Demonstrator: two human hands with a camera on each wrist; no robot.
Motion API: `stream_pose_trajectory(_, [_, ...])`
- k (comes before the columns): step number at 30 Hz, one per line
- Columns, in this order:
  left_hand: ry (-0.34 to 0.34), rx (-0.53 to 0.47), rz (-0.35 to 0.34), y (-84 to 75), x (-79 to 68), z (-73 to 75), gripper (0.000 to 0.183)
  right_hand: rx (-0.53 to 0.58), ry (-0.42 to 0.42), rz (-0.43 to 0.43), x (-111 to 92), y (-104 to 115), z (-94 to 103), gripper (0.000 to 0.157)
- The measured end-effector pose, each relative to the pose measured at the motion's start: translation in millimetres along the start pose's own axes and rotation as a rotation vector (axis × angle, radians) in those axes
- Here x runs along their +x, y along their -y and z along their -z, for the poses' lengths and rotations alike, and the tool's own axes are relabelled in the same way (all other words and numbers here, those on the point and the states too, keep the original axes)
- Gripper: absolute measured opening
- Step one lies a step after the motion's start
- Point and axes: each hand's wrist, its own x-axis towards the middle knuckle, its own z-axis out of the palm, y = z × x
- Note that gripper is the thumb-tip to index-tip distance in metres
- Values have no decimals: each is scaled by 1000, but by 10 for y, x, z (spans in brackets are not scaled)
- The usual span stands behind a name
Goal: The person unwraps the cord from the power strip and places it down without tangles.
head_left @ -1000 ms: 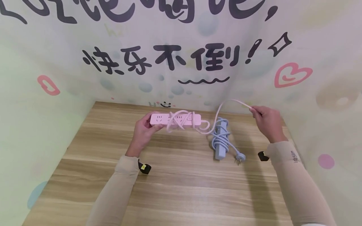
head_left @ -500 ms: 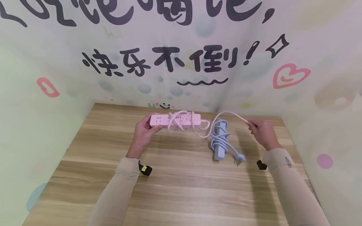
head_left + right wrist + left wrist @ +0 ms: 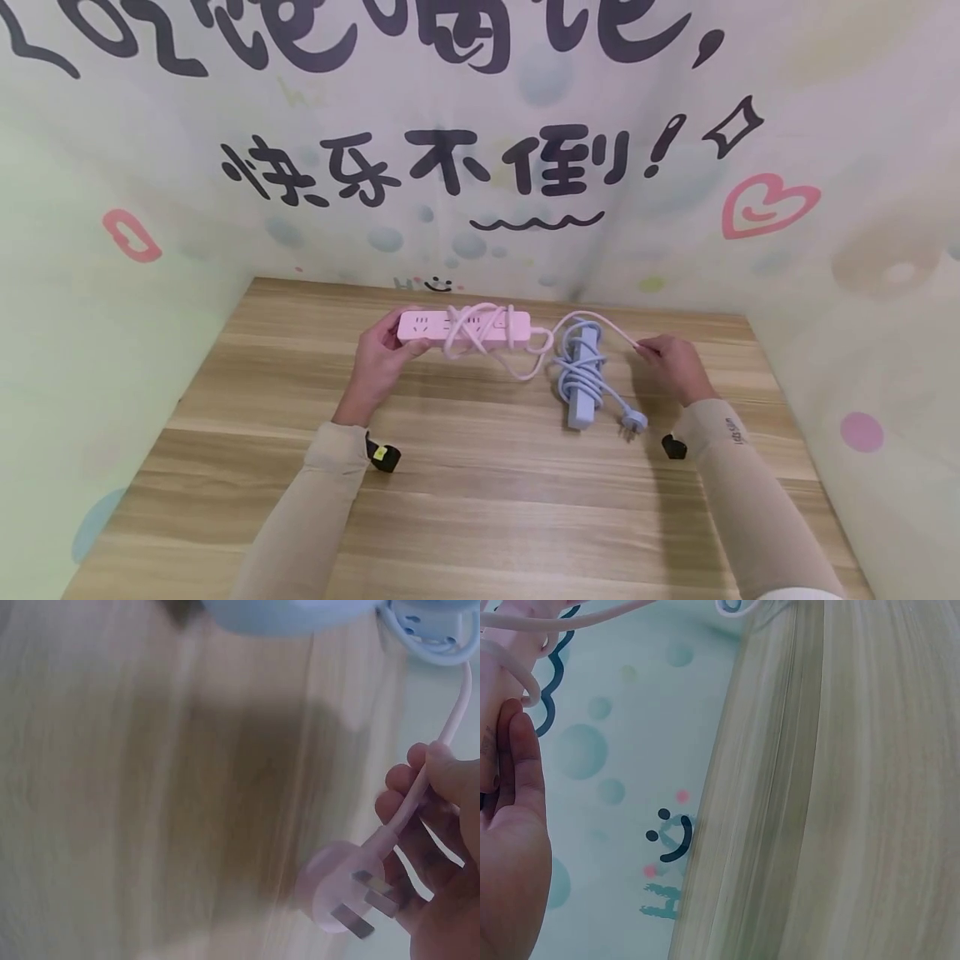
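Note:
My left hand (image 3: 378,362) grips the left end of a pink power strip (image 3: 423,326), thumb in front and fingers behind. Loops of its pink cord (image 3: 480,327) cross over the sockets, and a free length runs rightward. That cord is pinched by my right hand (image 3: 678,365) a little behind the plug. In the right wrist view the pink plug (image 3: 334,889) hangs below the fingers with its metal prongs bare. Between the hands lies a blue power strip (image 3: 580,408), wrapped in its own blue cord, its plug (image 3: 633,421) on the table.
The wood-grain table (image 3: 510,517) meets a printed wall sheet (image 3: 337,250) at the back, with side walls left and right. Dark wrist cameras sit under both sleeves, the left one (image 3: 385,457) and the right one (image 3: 674,447).
My right hand has come down and leftward with the cord, so the free length sags closer to the blue strip. The left hand keeps its grip on the pink power strip, almost in place.

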Motion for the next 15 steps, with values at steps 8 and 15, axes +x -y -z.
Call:
stream_pose_trajectory(8, [-1,-10,7,-5,-3,-11,53,-7,92,-92,-2,12,-82,31])
stream_pose_trajectory(15, [-6,-10,2,1,-7,-13,52,-12,122,-81,17,71,-50,37])
